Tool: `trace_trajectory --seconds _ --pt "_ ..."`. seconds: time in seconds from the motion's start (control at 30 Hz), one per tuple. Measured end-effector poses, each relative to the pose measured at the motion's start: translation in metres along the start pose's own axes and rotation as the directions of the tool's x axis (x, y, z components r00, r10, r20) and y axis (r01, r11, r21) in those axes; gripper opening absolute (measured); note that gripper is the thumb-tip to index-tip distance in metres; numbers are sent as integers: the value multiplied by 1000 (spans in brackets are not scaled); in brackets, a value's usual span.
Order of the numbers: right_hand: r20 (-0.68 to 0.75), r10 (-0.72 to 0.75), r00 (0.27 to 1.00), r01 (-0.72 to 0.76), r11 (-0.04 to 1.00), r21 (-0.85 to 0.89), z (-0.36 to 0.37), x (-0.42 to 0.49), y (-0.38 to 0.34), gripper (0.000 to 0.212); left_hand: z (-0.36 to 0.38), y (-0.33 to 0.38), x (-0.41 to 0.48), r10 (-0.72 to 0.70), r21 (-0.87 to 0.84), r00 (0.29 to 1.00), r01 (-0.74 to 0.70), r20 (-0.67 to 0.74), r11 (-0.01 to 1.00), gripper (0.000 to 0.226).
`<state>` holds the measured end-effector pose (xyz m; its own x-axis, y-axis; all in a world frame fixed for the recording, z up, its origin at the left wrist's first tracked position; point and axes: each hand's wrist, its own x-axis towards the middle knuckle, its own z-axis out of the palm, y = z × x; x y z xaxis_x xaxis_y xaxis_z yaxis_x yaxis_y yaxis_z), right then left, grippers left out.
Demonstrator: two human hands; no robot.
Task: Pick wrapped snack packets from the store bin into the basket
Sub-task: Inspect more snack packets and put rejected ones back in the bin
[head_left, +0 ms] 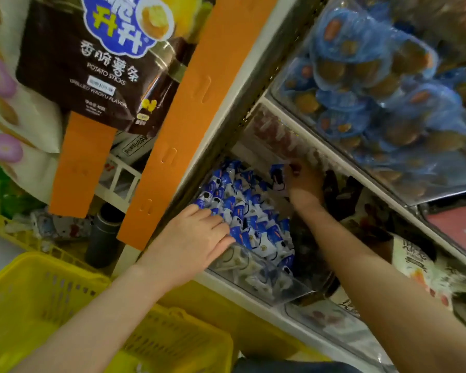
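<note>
Right hand (304, 184) around blue packet (277, 174)

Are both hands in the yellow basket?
No, the left hand rests on the blue packets in the bin, the right hand pinches one packet there, and the basket stands lower down.

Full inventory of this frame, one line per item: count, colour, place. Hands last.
snack packets: many, blue and white, piled in the centre bin
clear bin: one, transparent, on the shelf, holds the pile
held packet: one, blue, above the pile's far side
basket: at least one, yellow, lower left
potato sticks bag: one, dark brown, hanging upper left
orange strips: two, orange, left of the shelf
blue-wrapped snacks: many, blue, bin upper right
left hand: rests on the pile's near edge
right hand: pinches the held packet
</note>
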<state>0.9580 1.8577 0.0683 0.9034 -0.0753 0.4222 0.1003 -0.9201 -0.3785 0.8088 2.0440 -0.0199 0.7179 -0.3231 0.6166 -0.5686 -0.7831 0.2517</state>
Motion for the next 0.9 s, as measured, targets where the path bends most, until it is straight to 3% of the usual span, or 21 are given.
trace_trajectory --seconds 0.1,0.2,0.3,0.37,0.43,0.53,0.67,0.73,0.83,0.9 --pt "-48 -159 986 166 968 189 -23 -36 -19 18 -8 15 -2 -184 -118 982 188 44 975 41" --pt "-26 -196 980 187 877 444 -43 -83 -30 10 -16 33 -8 -410 -378 911 393 39 838 46" --pt "161 -216 963 66 767 638 -55 -128 -33 19 -28 55 -9 -599 -687 797 476 73 549 41" --pt "332 -261 907 -75 674 735 -57 -153 -33 22 -30 65 -10 -672 -813 727 472 141 341 29" --pt "493 -280 824 -276 561 780 -54 -173 -30 23 -30 71 -16 -731 -858 664 457 156 233 9" --pt "621 -304 722 -430 505 748 -42 -193 -26 18 -27 77 -37 -771 -805 627 511 110 301 20" --pt "630 -312 712 -401 556 728 -22 -212 -19 14 -20 80 -59 -791 -710 594 621 150 332 21" --pt "580 -323 748 -309 604 734 -14 -217 -18 15 -16 78 -66 -809 -687 566 651 156 322 24" --pt "449 -381 808 -28 737 676 -9 -216 -16 8 -13 76 -68 -836 -686 527 665 152 294 25" --pt "369 -441 818 134 771 623 -9 -215 -15 9 -14 74 -67 -846 -702 507 663 164 261 24"
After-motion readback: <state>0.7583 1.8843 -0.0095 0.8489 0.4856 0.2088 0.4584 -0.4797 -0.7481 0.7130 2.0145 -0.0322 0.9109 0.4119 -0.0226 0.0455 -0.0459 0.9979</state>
